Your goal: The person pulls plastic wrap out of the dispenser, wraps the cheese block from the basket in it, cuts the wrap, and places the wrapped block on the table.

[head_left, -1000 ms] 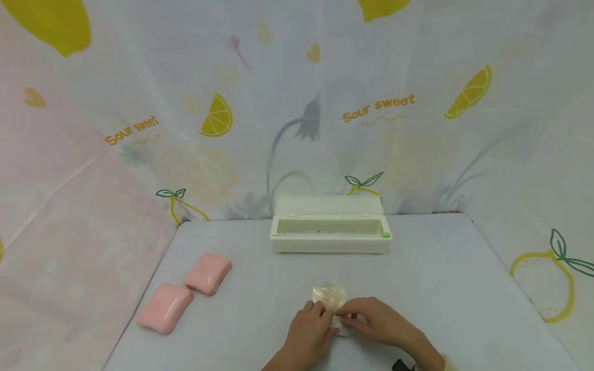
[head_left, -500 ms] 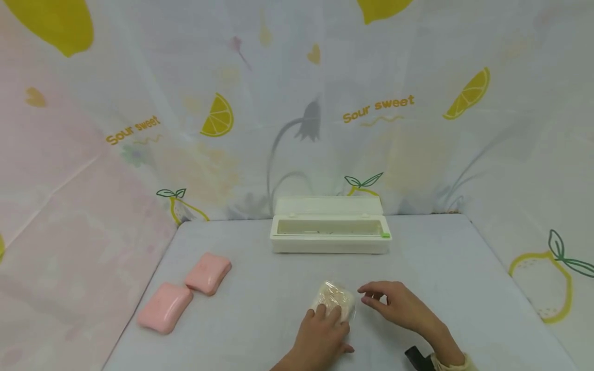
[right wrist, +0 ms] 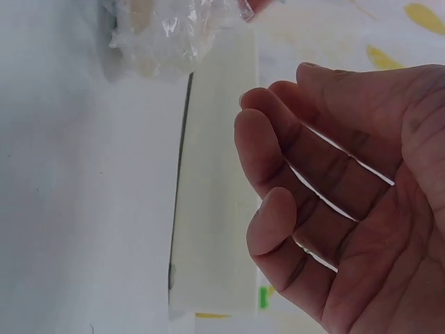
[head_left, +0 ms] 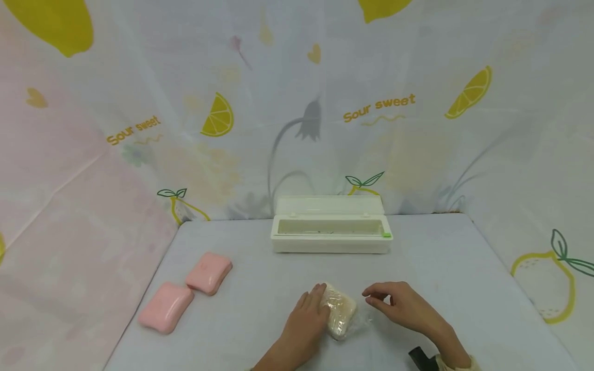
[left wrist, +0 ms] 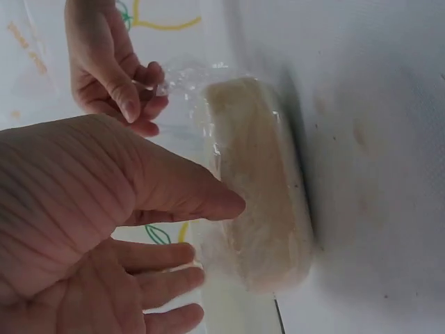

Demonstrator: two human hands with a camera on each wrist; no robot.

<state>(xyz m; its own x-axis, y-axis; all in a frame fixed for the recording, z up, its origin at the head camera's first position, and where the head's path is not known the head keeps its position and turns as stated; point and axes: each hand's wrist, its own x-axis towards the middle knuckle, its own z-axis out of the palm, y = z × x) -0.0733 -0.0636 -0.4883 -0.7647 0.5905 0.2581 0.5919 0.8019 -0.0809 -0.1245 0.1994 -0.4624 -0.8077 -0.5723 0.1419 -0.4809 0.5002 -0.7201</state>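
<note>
A cream-coloured bar point(head_left: 341, 312), shaped like a soap bar, lies on the table loosely wrapped in clear plastic film point(head_left: 359, 323). My left hand point(head_left: 301, 327) is at the bar's left side, fingers extended; in the left wrist view its thumb point(left wrist: 219, 202) overlaps the wrapped bar. To the right of the bar, my right hand point(head_left: 403, 307) hovers with fingers loosely bent. The right wrist view shows nothing between the fingers of that hand point(right wrist: 334, 188). Loose film sticks out from the bar towards the right hand.
A long white box point(head_left: 331, 245) with its lid raised and a green tab stands at the back. Two pink soap-like bars point(head_left: 166, 307) lie to the left. Lemon-printed cloth point(head_left: 297, 103) hangs behind and on both sides of the white table point(head_left: 246, 288).
The right hand has left the bar and moved right. The bar has turned and shifted slightly right, and the left hand has slid from its top to its left side.
</note>
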